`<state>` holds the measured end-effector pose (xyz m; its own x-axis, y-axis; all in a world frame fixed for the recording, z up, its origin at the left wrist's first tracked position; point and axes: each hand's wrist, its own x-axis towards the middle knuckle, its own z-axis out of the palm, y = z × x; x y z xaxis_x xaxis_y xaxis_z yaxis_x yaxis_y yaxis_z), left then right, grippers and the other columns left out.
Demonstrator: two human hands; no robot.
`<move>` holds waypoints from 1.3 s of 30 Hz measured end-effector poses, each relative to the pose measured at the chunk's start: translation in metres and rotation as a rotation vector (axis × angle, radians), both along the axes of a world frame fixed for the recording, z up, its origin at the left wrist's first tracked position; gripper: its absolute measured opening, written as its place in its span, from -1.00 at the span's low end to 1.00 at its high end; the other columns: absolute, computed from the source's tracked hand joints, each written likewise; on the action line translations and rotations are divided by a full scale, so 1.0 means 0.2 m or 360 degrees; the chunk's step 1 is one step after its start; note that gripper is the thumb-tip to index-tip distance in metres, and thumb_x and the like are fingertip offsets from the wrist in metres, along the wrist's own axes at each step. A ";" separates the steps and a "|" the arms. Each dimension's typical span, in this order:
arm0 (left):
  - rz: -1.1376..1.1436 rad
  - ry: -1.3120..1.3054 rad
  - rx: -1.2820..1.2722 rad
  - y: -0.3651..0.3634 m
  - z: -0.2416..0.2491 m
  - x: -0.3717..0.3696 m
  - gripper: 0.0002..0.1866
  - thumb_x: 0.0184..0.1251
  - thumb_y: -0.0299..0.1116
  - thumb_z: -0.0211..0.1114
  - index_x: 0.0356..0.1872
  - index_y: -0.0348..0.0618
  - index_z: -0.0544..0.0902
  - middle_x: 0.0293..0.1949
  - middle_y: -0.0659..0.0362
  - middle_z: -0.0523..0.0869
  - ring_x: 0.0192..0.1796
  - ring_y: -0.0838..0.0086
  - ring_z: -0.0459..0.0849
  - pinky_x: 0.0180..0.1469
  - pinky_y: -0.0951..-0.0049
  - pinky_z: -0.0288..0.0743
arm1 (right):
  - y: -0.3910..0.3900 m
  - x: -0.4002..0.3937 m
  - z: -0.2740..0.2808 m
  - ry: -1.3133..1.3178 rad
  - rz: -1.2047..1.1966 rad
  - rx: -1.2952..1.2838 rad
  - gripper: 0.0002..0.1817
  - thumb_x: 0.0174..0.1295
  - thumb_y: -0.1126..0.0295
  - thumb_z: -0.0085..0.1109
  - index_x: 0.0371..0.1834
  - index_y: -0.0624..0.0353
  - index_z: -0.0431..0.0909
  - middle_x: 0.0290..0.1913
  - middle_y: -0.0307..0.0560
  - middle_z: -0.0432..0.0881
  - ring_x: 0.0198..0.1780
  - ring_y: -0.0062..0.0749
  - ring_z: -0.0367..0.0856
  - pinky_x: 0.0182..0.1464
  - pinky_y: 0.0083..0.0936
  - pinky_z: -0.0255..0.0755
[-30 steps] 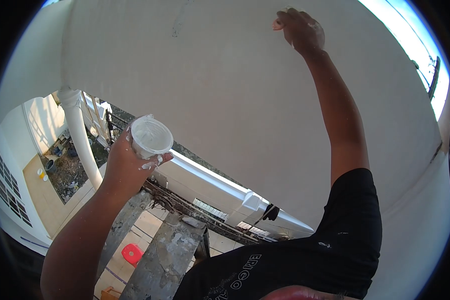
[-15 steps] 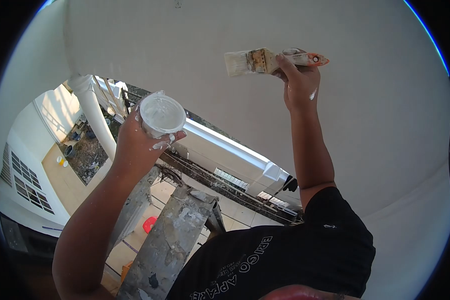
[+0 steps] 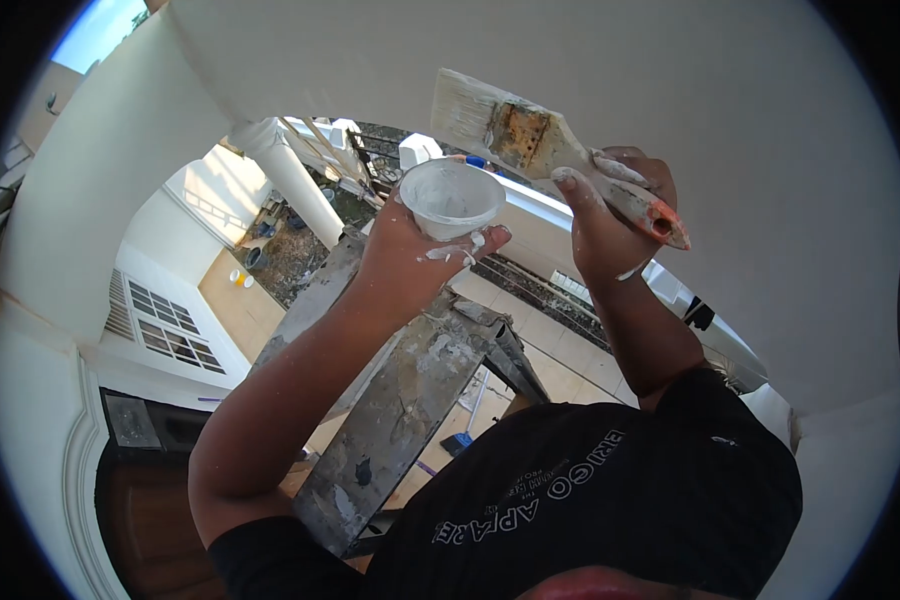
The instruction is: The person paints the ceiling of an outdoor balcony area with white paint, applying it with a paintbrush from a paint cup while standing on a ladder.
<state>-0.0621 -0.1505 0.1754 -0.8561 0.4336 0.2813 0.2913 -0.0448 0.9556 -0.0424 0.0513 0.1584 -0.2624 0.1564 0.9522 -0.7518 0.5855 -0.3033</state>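
A small round tub (image 3: 454, 200) with white paint in it is gripped in my left hand (image 3: 410, 250), and white smears cover the fingers and thumb. My right hand (image 3: 620, 225) is closed around the handle of a wide paintbrush (image 3: 522, 135). The brush's pale bristles point up and to the left, coated in white, and its metal band looks rusty. Its orange-tipped handle end sticks out past my palm. The brush is above and to the right of the tub, apart from it. White paint also marks my right thumb and wrist.
A large pale wall surface (image 3: 760, 150) spans the top and right. Below me lies a paint-spattered scaffold plank (image 3: 395, 420). A white column (image 3: 295, 185) rises at left, with a window (image 3: 170, 325) and a dark wooden door (image 3: 160, 500) farther down. A blue broom head (image 3: 457, 444) is on the tiled floor.
My view has turned, shifting the surroundings rightward. The brush has come down nearer the tub, its bristles tilting upward more. The tub appears farther right and slightly higher.
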 end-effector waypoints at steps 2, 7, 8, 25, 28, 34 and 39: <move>0.0016 -0.0090 -0.0011 -0.02 -0.01 -0.01 -0.41 0.11 -0.43 0.54 0.13 -0.38 0.45 -0.03 0.03 0.69 0.00 0.40 0.71 0.11 0.43 0.62 | -0.01 -0.03 -0.08 0.0192 0.0271 -0.0136 -0.59 0.03 0.60 0.48 -0.12 0.25 0.42 -0.22 0.04 0.64 -0.07 -0.25 0.74 -0.14 -0.40 0.66; 0.0129 0.0010 -0.0037 -0.03 -0.09 -0.05 -0.41 0.06 -0.43 0.57 0.09 -0.34 0.46 -0.01 0.01 0.68 0.05 0.36 0.69 0.12 0.34 0.57 | 0.03 0.00 -0.06 0.0431 0.0400 0.0558 -0.60 -0.04 0.55 0.53 -0.16 0.18 0.51 -0.23 0.07 0.70 -0.14 -0.15 0.78 -0.16 -0.42 0.70; 0.0070 -0.0005 0.0068 -0.04 -0.11 -0.07 -0.42 0.07 -0.45 0.55 0.10 -0.35 0.46 -0.01 0.01 0.68 0.06 0.36 0.69 0.12 0.34 0.57 | 0.06 0.01 -0.06 0.0413 0.0467 0.0695 -0.61 -0.05 0.56 0.54 -0.19 0.17 0.53 -0.26 0.06 0.70 -0.14 -0.16 0.78 -0.15 -0.42 0.71; 0.0264 0.0107 -0.0114 -0.14 0.00 -0.10 -0.57 0.26 -0.43 0.41 0.09 -0.46 0.56 -0.01 -0.02 0.66 0.02 0.34 0.66 0.06 0.37 0.54 | 0.61 0.65 -0.57 -0.0506 0.0446 -0.1618 -0.69 0.19 0.60 0.31 -0.02 0.26 0.47 -0.10 0.03 0.64 -0.03 -0.18 0.70 0.01 -0.25 0.70; 0.0347 0.0259 -0.0286 -0.19 0.04 -0.21 -0.54 0.30 -0.40 0.37 0.13 -0.51 0.53 0.04 -0.07 0.65 0.07 0.33 0.65 0.09 0.34 0.54 | 0.80 0.80 -0.97 -0.0297 0.1151 -0.2184 -0.71 0.27 0.40 0.25 0.00 0.30 0.54 -0.16 0.08 0.68 -0.11 -0.18 0.72 -0.05 -0.29 0.65; 0.1362 0.0372 -0.1002 0.10 0.20 -0.13 0.03 0.20 0.16 0.39 0.54 0.03 -0.01 0.29 -0.43 0.35 0.22 -0.21 0.53 0.09 -0.16 0.59 | 0.89 1.08 -1.08 -0.0909 0.0119 -0.2491 -0.66 0.16 0.55 0.35 -0.01 0.24 0.48 -0.14 -0.01 0.63 -0.10 -0.26 0.67 -0.01 -0.30 0.68; 0.1323 0.0362 -0.1059 0.63 0.08 0.19 0.00 0.20 0.15 0.39 0.51 -0.03 0.01 0.27 -0.43 0.36 0.21 -0.19 0.54 0.08 -0.14 0.60 | 0.97 1.15 -1.14 -0.1027 -0.0041 -0.2488 -0.65 0.17 0.53 0.35 -0.01 0.26 0.46 -0.14 0.00 0.62 -0.11 -0.19 0.67 -0.03 -0.30 0.67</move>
<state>-0.0240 -0.0244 0.1916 -0.9098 -0.1329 0.3933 0.1646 0.7543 0.6356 0.1869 0.2458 -0.0694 -0.5010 0.7870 -0.3602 -0.2790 -0.5408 -0.7936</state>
